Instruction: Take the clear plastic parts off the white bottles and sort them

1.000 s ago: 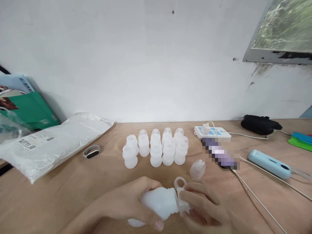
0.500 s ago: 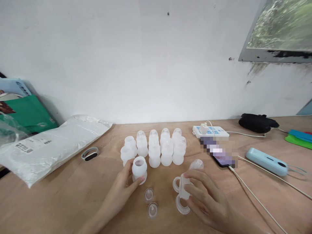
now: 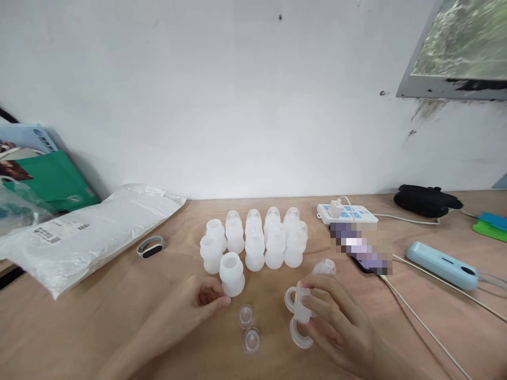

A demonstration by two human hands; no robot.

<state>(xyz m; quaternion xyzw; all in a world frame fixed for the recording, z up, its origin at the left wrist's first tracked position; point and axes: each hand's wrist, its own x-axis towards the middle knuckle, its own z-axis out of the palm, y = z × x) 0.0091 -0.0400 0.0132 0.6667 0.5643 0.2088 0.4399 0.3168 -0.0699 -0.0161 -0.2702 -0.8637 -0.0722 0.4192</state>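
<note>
A white open-mouthed baby bottle [image 3: 232,274] stands upright at the front of the group. My left hand [image 3: 206,301] is just left of its base, fingers curled but apart, with nothing between them. My right hand [image 3: 336,316] grips a translucent white screw ring [image 3: 302,303] on its side. Beneath that hand lie two more rings, one farther ring [image 3: 290,300] and one nearer ring [image 3: 301,334]. A clear dome cap [image 3: 325,267] sits behind the right hand, partly covered by it. Between the hands lie two clear bottle teats, a far teat [image 3: 246,315] and a near teat [image 3: 251,340].
Behind stand several capped bottles [image 3: 274,250] and two open bottles [image 3: 212,256]. A wristband [image 3: 150,247] and white plastic parcel [image 3: 103,227] lie left. Rightward are a power strip [image 3: 362,215], phone [image 3: 358,248], cables, blue device [image 3: 441,265] and black case [image 3: 425,200].
My left hand has let go of the front bottle and drawn slightly left and down. My right hand keeps its grip on the ring. The camera view has shifted a little.
</note>
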